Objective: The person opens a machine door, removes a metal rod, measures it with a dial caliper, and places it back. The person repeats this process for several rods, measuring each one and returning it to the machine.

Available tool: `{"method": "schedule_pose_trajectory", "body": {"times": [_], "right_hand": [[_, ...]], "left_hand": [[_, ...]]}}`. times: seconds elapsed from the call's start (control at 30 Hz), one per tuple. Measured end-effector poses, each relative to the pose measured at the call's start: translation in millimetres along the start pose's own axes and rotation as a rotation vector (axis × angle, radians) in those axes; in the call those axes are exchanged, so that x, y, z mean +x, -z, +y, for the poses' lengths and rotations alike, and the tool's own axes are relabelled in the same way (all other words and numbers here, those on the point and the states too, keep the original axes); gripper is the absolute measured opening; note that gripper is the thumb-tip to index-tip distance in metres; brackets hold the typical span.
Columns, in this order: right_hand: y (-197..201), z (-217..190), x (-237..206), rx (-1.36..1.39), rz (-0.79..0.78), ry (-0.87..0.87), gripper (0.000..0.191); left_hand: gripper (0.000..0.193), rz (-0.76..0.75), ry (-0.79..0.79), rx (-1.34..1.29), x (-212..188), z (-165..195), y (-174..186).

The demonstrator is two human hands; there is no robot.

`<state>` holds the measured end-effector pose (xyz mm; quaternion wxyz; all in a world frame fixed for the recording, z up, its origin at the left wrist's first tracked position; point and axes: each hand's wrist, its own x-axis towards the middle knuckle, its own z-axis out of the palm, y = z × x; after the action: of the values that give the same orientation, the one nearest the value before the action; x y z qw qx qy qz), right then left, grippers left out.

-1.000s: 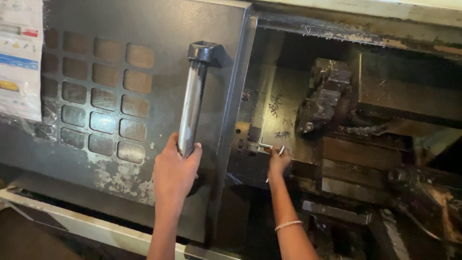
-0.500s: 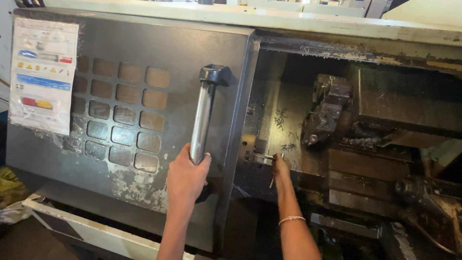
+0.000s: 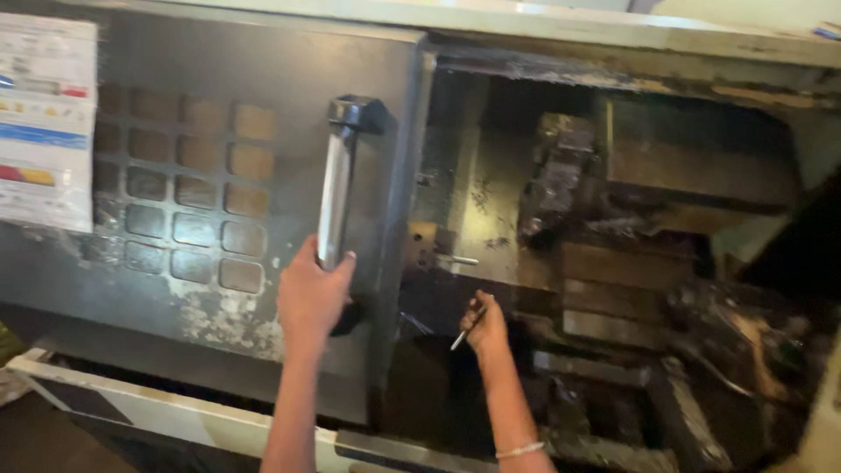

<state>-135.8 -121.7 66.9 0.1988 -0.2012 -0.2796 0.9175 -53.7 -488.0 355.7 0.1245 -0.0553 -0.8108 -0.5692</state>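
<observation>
My left hand [image 3: 313,293] grips the lower end of a vertical steel door handle [image 3: 335,197] on the grey sliding door [image 3: 210,193] of a dirty metalworking machine. My right hand [image 3: 487,328] is inside the open machine bay, below a short metal rod [image 3: 457,260] that sticks out of the chuck area. It holds a thin silvery tool [image 3: 466,328] pointing down and left. A thin band sits on my right wrist [image 3: 519,450].
The door has a window of small square panes [image 3: 180,206] and a printed sheet [image 3: 44,123] at its left. Inside the bay are a dark tool turret [image 3: 556,180], grimy slideways [image 3: 631,298] and chip-covered parts at the right. A white sill [image 3: 158,407] runs below the door.
My right hand has drawn back and down from the protruding rod, taking the thin tool with it. My left hand stays on the door handle. The view has shifted.
</observation>
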Motion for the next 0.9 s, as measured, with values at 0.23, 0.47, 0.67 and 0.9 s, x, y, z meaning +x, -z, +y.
{"method": "schedule_pose_trajectory", "body": {"times": [0.23, 0.47, 0.67, 0.9], "right_hand": [[65.1, -27.3, -133.7, 0.023, -0.092, -0.039, 0.022], [93.7, -102.9, -283.5, 0.063, -0.184, 0.066, 0.02], [113.6, -157.5, -382.7, -0.035, -0.06, 0.348, 0.011], [96.9, -167.6, -418.9, -0.148, 0.01, 0.486, 0.011]], "left_hand": [[0.03, -0.489, -0.037, -0.628, 15.1, -34.2, 11.1], [0.018, -0.205, -0.132, -0.384, 0.0, -27.5, 1.1], [0.019, -0.178, -0.105, -0.365, -45.4, -0.2, -8.1], [0.019, -0.123, -0.061, -0.246, -107.6, 49.3, -47.8]]}}
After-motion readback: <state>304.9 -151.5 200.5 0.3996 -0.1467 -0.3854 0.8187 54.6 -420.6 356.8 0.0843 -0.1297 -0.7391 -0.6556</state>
